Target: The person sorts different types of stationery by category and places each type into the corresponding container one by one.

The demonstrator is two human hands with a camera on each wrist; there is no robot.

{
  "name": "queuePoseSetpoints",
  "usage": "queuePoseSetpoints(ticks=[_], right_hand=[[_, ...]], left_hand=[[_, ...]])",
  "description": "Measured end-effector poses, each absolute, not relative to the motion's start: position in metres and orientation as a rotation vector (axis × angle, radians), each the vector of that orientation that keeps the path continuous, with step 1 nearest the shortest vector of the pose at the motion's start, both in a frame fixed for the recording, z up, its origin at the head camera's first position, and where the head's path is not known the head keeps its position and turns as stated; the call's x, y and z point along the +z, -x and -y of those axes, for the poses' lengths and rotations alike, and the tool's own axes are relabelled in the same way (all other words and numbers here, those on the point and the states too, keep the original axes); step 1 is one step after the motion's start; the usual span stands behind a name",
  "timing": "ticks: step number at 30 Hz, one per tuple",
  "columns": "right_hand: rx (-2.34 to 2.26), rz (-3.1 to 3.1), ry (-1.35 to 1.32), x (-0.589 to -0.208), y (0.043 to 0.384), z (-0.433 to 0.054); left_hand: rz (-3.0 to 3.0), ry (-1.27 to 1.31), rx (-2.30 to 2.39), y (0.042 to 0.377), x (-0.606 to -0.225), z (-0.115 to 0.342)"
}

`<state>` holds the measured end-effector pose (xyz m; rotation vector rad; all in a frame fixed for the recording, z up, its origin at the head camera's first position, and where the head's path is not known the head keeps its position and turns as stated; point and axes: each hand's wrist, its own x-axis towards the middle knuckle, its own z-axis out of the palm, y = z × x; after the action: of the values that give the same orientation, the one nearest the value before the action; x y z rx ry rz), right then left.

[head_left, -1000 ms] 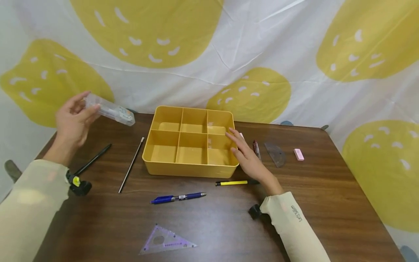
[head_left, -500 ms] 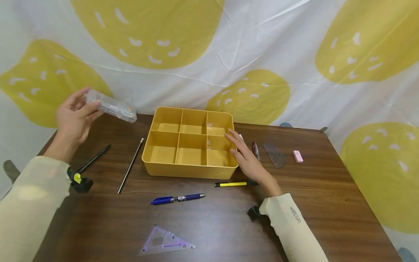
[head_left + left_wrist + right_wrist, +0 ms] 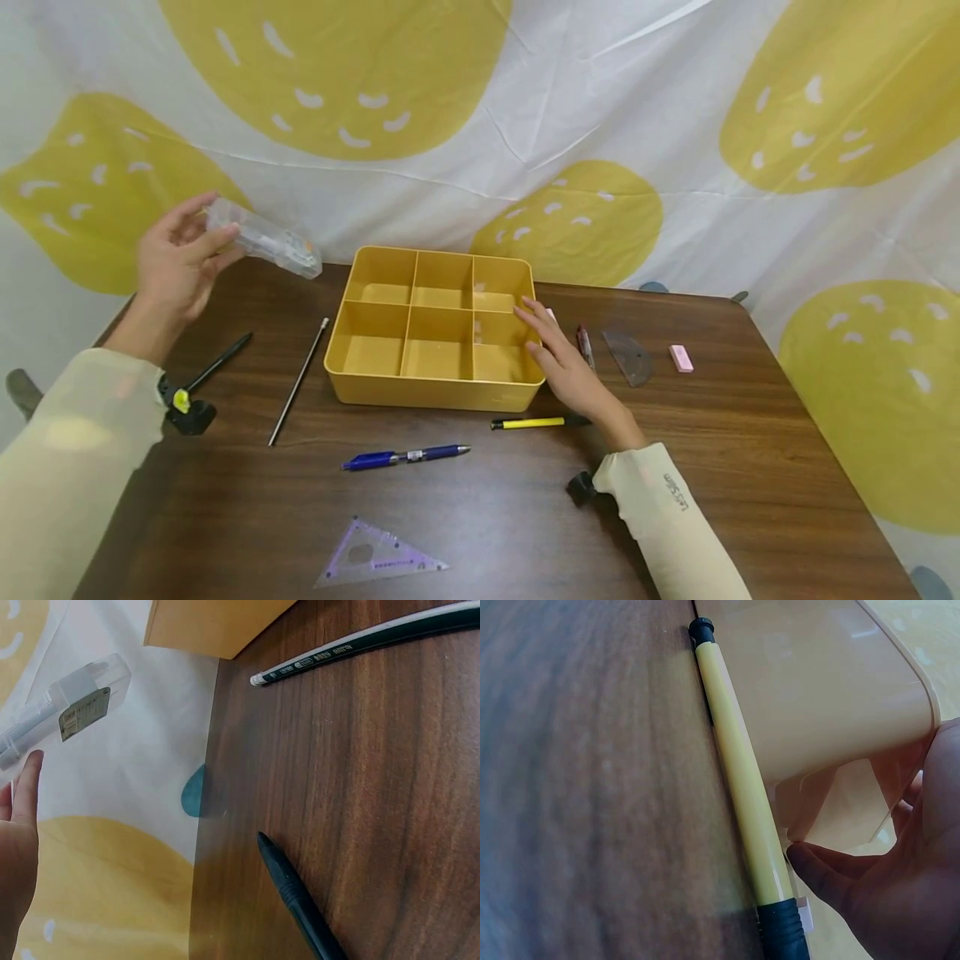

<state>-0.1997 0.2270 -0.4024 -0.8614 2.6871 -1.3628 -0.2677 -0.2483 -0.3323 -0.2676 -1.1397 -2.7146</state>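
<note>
My left hand (image 3: 180,258) holds a clear plastic case (image 3: 273,242) up at the back left, thumb on the near side. Small pieces show inside it, and a label is on it in the left wrist view. A yellow box (image 3: 431,393) with several compartments stands at the back middle of the table. My right hand (image 3: 566,367) rests against its right wall, fingertips at the rim. In the right wrist view the thumb (image 3: 821,874) lies low beside the wall. A yellow pen with black ends (image 3: 742,776) lies close to the box.
A black pen (image 3: 219,362) and a pencil (image 3: 298,383) lie left of the box. In front are a blue pen (image 3: 405,457) and a clear set square (image 3: 390,567). To the right lie a dark red pen (image 3: 585,346), a protractor (image 3: 628,358) and a pink eraser (image 3: 681,358).
My left hand has moved a little to the right and up with the clear case. The right hand has stayed at the box.
</note>
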Motion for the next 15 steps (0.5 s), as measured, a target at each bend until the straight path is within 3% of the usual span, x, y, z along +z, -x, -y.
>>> queuePoseSetpoints(ticks=[15], right_hand=[[-1.381,-2.668,0.852,-0.403,0.199,-0.225]], left_hand=[[1.235,0.303,-2.707,0.271,-0.32,0.235]])
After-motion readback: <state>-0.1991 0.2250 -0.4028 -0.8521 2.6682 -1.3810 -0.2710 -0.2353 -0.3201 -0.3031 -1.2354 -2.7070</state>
